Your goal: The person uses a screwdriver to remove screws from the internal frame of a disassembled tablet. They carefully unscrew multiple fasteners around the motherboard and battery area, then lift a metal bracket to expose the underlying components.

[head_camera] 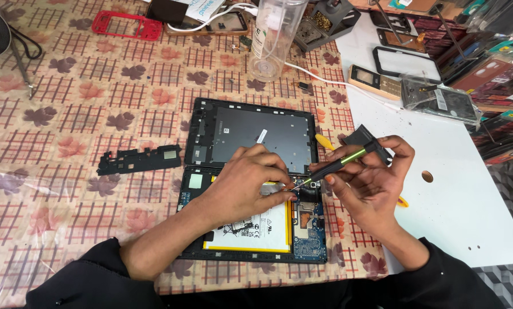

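Tabletop [67, 114]: covered with a leaf-and-grid patterned cloth under clear plastic.
Black plastic bracket strip [139, 159]: at 9 o'clock from centre, lying flat.
Red phone frame [127, 25]: at 11 o'clock, near the far edge.
Clear plastic bottle [273, 43]: at 12 o'clock, upright.
White cable [325, 80]: running past the bottle's base towards 2 o'clock.
Gold keypad phone [375, 82]: at 2 o'clock, on a white board [468, 189].
Black phone bezel [405, 62]: just beyond the keypad phone.

Bright, even light from above; my hands throw only soft shadows. The white board [462, 189] at right glares slightly. Frame edges bend; everything looks sharp.
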